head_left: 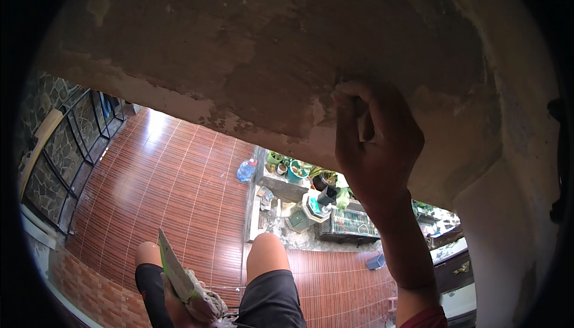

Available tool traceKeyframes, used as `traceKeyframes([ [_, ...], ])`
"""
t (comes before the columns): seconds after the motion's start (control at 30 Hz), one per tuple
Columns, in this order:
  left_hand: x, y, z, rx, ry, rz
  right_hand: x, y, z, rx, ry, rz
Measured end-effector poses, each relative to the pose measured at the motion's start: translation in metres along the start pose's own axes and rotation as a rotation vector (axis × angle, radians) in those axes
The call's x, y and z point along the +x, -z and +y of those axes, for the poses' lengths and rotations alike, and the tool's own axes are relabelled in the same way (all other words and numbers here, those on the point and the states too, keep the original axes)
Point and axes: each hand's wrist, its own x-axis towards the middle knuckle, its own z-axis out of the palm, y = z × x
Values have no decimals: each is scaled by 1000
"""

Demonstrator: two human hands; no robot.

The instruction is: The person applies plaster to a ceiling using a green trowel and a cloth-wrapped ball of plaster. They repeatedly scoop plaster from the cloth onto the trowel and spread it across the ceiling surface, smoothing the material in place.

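Overhead, the patchy plastered surface (263, 47) fills the upper part of the view, with peeling paint along its lower edge. My right hand (385, 128) is raised against it, thumb and forefinger brought together at a rough spot. Whatever lies between those fingertips is too dark and small to make out. Low down, by my knees, my left hand (173, 307) is closed around a flat, pointed grey blade with a green edge (173, 265). Beside that hand is a crumpled whitish bag or cloth (206, 305), partly cut off by the lower edge.
Far below is a reddish-brown tiled floor (173, 178). A blue water bottle (246, 170) stands near a low ledge with potted plants (297, 171) and a wire cage (353, 223). A black metal frame (84, 143) is at left; a pale wall (496, 238) rises at right.
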Motion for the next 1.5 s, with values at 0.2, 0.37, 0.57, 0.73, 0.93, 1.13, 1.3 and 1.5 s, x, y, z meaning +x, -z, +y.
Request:
traceKeyframes([
  [0.2, -2, -3, 0, -4, -2, 2, -1, 15, -2, 40, 16, 87],
  [0.37, -4, -2, 0, 40, -35, 9, -14, 24, -4, 266, -20, 141],
  [0.57, -6, -1, -1, 34, -35, -3, -12, 24, 3, 235, 42, 8],
  [0.73, -4, 0, -2, 31, -21, -3, -7, 8, 8, 113, 73, 38],
  [0.93, 0, 1, -1, 24, -22, -24, -4, 0, 8, 70, 103, 89],
  [1.13, -5, 0, -1, 14, -24, 32, -5, 1, 6, 85, 98, 84],
  [1.3, -2, -1, 0, 36, -40, 7, -15, 11, -1, 229, 22, 78],
  [1.5, -3, 0, 1, 26, -34, -10, -56, 14, -21, 622, -211, -34],
])
